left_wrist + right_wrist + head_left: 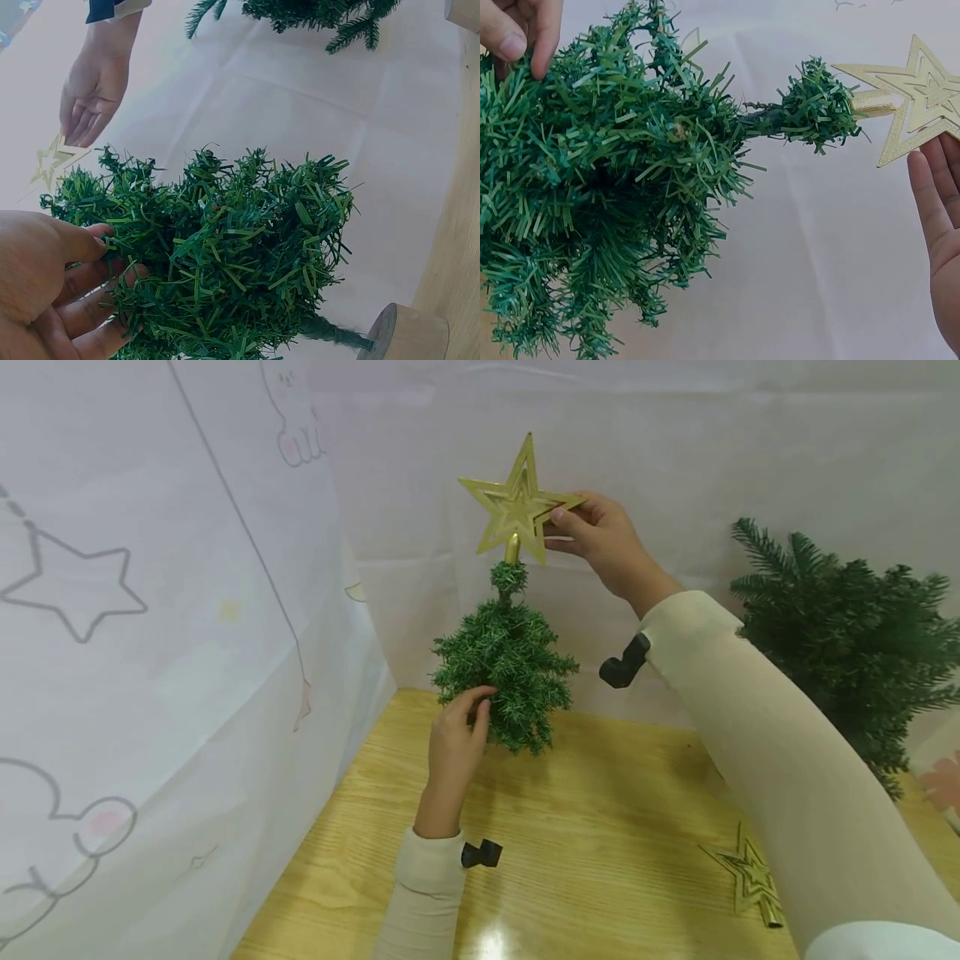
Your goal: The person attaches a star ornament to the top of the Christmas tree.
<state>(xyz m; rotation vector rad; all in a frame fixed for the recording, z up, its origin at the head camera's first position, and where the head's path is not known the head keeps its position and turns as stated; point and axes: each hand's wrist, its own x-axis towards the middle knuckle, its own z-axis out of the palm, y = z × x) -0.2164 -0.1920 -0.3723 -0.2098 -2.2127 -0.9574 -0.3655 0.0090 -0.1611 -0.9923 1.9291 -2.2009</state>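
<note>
A small artificial Christmas tree (504, 652) stands on the table, its green tinsel branches bushy below a thin bare neck. On its tip sits a gold star tree topper (520, 502), the short tube over the topmost tuft. My right hand (603, 539) pinches the star's right-hand point, thumb in front and fingers behind. Lower down, my left hand (456, 731) holds branch tips on the tree's near left side between thumb and curled fingers. The left wrist view shows the tree's round wooden base (412, 334) at the end of a wrapped stem.
Another gold star topper (752, 877) lies on the wooden table (585, 835), close to my right forearm. A larger, darker green tree (847, 635) stands at the right, partly behind my sleeve. Pale cloth (225, 635) with line drawings hangs at the left and back.
</note>
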